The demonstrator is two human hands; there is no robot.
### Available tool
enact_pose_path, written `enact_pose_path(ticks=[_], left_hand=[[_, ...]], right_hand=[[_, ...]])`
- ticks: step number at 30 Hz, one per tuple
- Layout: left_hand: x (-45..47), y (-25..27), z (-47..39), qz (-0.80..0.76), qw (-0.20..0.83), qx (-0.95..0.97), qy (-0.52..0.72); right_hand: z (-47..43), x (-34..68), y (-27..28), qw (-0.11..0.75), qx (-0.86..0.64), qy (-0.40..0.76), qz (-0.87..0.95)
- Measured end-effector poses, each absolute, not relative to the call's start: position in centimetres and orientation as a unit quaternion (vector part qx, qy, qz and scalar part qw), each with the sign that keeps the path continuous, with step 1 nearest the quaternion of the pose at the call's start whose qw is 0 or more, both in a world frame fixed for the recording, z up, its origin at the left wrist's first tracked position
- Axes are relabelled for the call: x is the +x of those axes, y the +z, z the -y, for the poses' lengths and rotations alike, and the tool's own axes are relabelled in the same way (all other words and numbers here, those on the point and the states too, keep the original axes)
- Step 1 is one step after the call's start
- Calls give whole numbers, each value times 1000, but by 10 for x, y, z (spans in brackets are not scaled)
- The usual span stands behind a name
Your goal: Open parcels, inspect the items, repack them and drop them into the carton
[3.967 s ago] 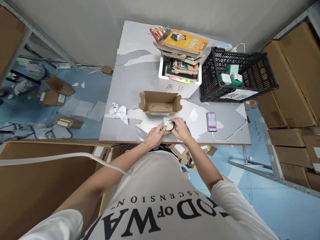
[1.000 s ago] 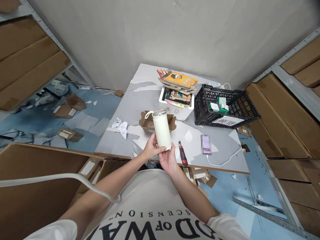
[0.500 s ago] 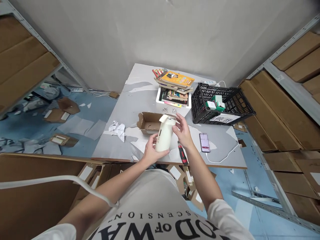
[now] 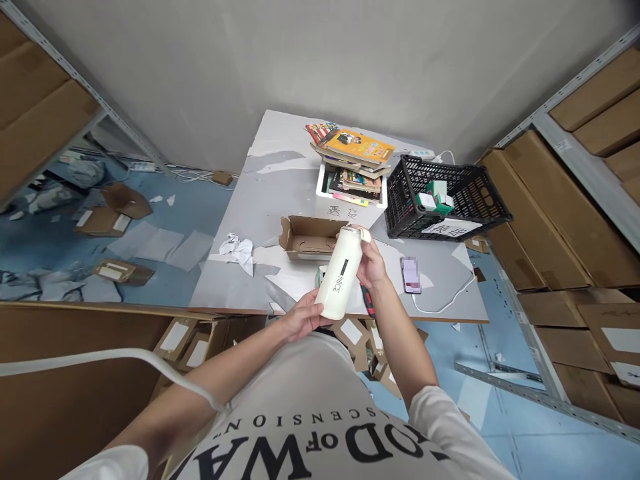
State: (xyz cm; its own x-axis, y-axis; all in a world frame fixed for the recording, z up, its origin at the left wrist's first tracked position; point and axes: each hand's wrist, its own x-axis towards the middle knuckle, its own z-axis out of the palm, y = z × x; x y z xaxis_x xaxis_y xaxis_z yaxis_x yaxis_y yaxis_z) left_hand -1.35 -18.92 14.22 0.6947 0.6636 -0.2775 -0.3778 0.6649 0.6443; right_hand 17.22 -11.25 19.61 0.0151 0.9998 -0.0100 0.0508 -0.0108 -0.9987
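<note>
A cream-white bottle with a metal neck ring and a pale loop on its lid is held tilted in both hands above the table's front edge. Its dark printed lettering faces me. My left hand grips the bottle near its base, while my right hand closes around the top by the lid loop. Behind the bottle lies an open brown cardboard box. A red and black utility knife rests on the table, partly covered by my right arm.
Crumpled paper lies left on the table. Farther back stand a white bin heaped with books and a black crate holding small boxes. A phone with a cable lies right. Cardboard boxes fill the shelves on both sides.
The bottle has been turned so its lettering faces me and its lid loop points right. It now leans more to the right, and my right hand has shifted around its top.
</note>
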Motion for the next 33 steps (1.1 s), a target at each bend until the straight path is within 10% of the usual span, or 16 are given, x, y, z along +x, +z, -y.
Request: enact_pose_path(ticks=[13, 33], left_hand=[[-2, 139, 192, -348, 776, 314, 422], [-17, 136, 187, -312, 872, 172, 335]], right_hand=[[110, 173, 189, 649, -422, 525, 355], [113, 161, 217, 590, -469, 542, 372]])
